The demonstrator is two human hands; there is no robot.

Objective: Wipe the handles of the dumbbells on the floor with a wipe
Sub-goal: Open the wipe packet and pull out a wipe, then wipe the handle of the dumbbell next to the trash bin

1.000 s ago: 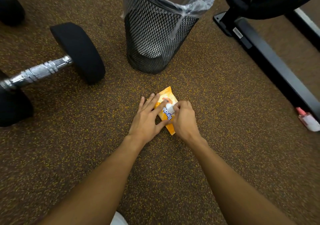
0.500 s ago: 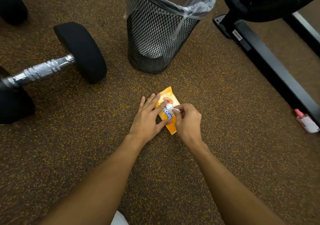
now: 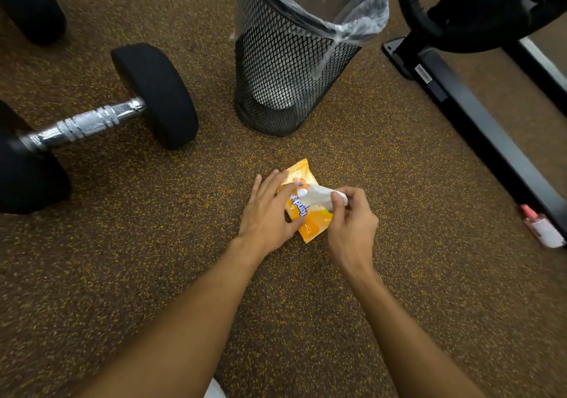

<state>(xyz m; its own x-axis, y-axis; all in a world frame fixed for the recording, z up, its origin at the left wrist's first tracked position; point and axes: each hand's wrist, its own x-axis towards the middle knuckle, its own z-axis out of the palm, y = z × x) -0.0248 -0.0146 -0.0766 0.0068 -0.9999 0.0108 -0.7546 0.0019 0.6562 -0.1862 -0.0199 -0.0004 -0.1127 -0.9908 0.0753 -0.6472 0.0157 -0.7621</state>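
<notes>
An orange pack of wipes (image 3: 310,225) lies on the speckled brown floor in the middle. My left hand (image 3: 268,213) presses flat on its left side, fingers spread over it. My right hand (image 3: 352,222) pinches a white wipe (image 3: 319,198) that sticks out of the pack's top opening. A dumbbell lies at the left, with a knurled chrome handle (image 3: 82,126) between two black heads (image 3: 156,95). Part of another black dumbbell head (image 3: 30,1) shows at the top left corner.
A black mesh waste bin (image 3: 285,69) with a clear liner stands just beyond the pack. A black machine base bar (image 3: 478,121) runs diagonally at the right, under a black weight plate (image 3: 478,7). A small pink-capped bottle (image 3: 541,227) lies by the bar.
My right hand has drawn back to the right, pulling the white wipe further out of the pack. My left hand stays pressed on the pack.
</notes>
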